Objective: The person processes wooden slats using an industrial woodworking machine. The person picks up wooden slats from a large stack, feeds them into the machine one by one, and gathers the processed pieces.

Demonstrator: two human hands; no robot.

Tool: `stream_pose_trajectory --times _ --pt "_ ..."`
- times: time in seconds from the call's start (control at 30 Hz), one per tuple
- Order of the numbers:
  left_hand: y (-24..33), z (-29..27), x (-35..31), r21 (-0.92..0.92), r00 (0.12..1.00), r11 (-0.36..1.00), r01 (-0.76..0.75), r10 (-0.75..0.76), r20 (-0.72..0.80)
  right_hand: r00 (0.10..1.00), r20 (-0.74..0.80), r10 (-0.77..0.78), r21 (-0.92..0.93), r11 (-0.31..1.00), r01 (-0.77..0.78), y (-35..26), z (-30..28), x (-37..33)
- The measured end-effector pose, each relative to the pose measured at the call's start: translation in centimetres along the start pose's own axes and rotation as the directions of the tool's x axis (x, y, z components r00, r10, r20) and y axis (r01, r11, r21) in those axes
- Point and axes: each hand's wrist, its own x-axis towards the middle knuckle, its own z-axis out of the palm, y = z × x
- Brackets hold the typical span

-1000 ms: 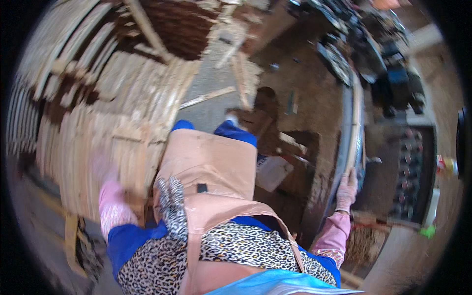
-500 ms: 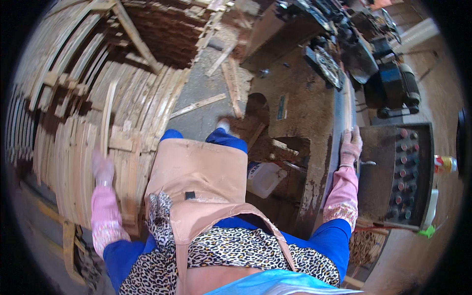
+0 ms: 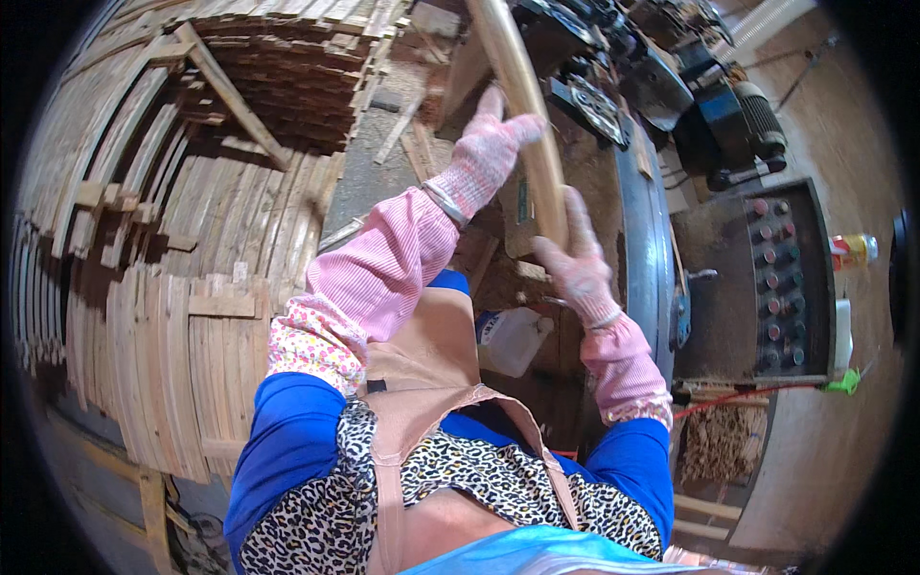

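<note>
A long pale wooden strip (image 3: 525, 91) slants from the top edge down toward me, raised over the machine. My left hand (image 3: 484, 158), in a pinkish knit glove, grips it partway along, thumb across the wood and fingers partly hidden. At its near end, my right hand (image 3: 583, 273) in a similar glove has the strip between thumb and fingers. Just right of that hand runs the machine's smooth metal rail (image 3: 648, 259). On my left is a stack of similar wooden strips (image 3: 158, 355).
Cutting machinery with a motor (image 3: 757, 120) stands at the far right. A control panel (image 3: 778, 287) with rows of buttons sits beside the rail. Below the machine is a white plastic jug (image 3: 516, 340). More timber (image 3: 287, 57) is piled at the far left.
My left hand has come from the stack on the left across to the machine, now with a wooden strip. My right hand has left the rail and taken the strip's near end.
</note>
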Motion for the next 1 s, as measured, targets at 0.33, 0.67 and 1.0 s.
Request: stream_pose_trajectory --times 0.33,0.67,1.0 --pt "-14.5 -25.0 -9.0 -0.087 0.725 0.793 0.603 -0.59 -0.355 0.837 -0.49 0.245 -0.48 0.726 -0.493 16.8 -14.7 -17.3" --pt "-13.1 -35.0 -17.1 0.494 0.741 0.596 0.633 -0.282 -0.609 0.743 -0.619 -0.255 -0.756 0.449 -0.476 20.8 -18.0 12.5" --pt "-0.6 -55.4 -36.9 0.433 0.679 -0.537 0.723 0.439 -0.589 0.884 -0.44 -0.159 -0.595 0.788 -0.155 24.5 -17.7 -4.4"
